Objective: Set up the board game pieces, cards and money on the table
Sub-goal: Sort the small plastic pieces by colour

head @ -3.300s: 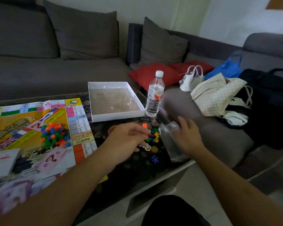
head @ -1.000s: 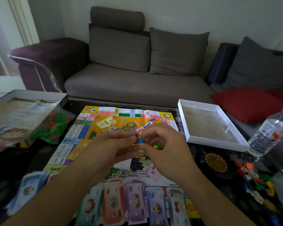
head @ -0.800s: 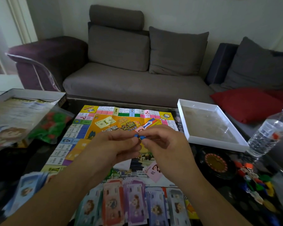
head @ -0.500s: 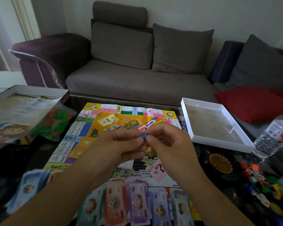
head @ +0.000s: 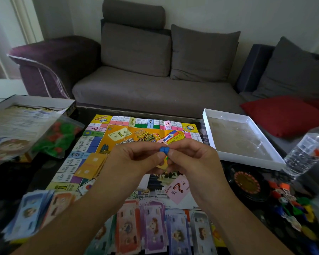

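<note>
Both hands, left hand (head: 136, 159) and right hand (head: 193, 159), pinch one blue piece (head: 164, 150) between fingertips above the board (head: 99, 142)

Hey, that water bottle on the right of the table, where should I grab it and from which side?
Probably wrap the fingers round the water bottle's ribbed mid-body, coming from the near right. It stands upright, the white tray sits close on its left, and loose coloured game pieces lie in front, so keep above those.

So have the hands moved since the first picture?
Yes. Left hand and right hand went leftward, from the coloured pieces by the bottle to above the board, pinching a blue piece.
</note>
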Available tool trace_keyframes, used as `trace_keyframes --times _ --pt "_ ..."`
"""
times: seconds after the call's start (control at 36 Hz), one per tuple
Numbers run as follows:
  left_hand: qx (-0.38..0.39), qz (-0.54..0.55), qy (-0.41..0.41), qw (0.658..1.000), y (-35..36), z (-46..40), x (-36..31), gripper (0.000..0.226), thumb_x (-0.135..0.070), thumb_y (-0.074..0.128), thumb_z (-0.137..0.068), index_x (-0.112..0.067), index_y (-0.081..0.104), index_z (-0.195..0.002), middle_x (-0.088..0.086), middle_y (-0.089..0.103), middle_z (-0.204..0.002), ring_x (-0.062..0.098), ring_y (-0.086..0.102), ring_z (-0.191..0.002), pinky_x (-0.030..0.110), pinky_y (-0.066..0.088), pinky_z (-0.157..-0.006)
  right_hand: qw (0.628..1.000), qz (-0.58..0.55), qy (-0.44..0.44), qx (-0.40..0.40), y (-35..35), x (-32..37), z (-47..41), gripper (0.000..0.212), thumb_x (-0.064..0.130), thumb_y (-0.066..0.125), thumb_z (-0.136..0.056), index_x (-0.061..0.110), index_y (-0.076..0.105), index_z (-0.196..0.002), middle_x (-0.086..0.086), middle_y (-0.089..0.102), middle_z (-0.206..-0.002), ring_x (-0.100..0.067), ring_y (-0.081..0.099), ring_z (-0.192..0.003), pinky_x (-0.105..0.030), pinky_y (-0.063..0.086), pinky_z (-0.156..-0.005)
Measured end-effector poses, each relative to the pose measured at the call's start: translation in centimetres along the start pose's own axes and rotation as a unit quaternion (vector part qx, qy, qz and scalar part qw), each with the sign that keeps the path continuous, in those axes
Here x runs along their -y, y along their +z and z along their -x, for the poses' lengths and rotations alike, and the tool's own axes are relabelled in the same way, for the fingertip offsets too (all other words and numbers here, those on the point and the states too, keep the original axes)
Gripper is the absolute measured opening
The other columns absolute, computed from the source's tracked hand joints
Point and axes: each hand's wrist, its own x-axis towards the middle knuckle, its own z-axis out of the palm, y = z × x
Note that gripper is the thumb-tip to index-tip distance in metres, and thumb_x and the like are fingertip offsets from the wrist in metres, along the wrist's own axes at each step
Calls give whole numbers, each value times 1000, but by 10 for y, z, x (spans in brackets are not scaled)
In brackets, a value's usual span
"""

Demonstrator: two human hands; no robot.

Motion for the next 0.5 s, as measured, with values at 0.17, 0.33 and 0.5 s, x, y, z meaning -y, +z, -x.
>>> trace_keyframes --times 0.17,0.33,0.5 --pt "-9 -10 14 1000 1 2 1 24 -4 71 -92 -14 80 -112 3 80 -97 21 77 -88 35 65 -77 1000 16 7 -2 1 1 1 14 -5 70 -93 6 78 -94 -12 79 -86 -23 72 -67 -29 61 -67" --pt "0 -52 20 998 -4 0 1 21 -5 72 -92 -14 82 -108 2 80 -91 19 76 -87 31 65 -75 998 65 -5 -1 1 0 1 12 -5 71 -92 5 76 -91 -9 78 -82 -21 73 -65 -25 60 -66" --pt "4 -93 28 995 -8 -4 -1 22 -3 73 -90 -16 82 -105 -2 80 -86 16 77 -79 20 61 -71 997 82 -7 -2 3 -5 2 11 -3 72 -91 7 76 -90 -8 77 -79 -22 74 -67 -30 63 -70"
